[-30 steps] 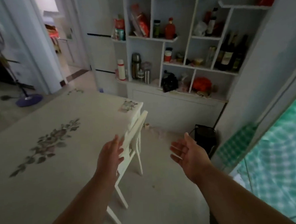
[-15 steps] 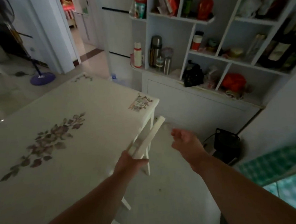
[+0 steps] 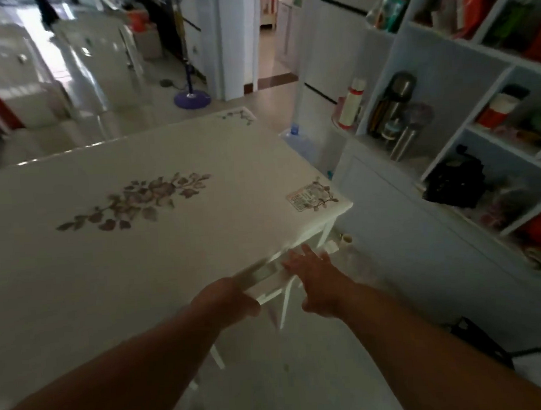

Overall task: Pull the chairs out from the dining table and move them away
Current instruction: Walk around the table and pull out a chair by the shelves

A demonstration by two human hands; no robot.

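Chair [image 3: 267, 273] tucked at the bench [image 3: 156, 230] edge, 5 o'clock of the floral print, top rail just showing. Left hand [image 3: 225, 298] grip clamped on the rail's near end; right hand [image 3: 319, 276] lies on it, fingers straight, not wrapped. Looks like light painted wood: stiff, slick finish. Hold the rail at both ends, pull straight back, watch the legs snagging the bench leg [image 3: 326, 231].

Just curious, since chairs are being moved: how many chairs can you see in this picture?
3. One white chair sits at the dining table's near edge, with the left hand and right hand on its backrest. Two blurred chairs stand beyond the table. Others may be hidden.
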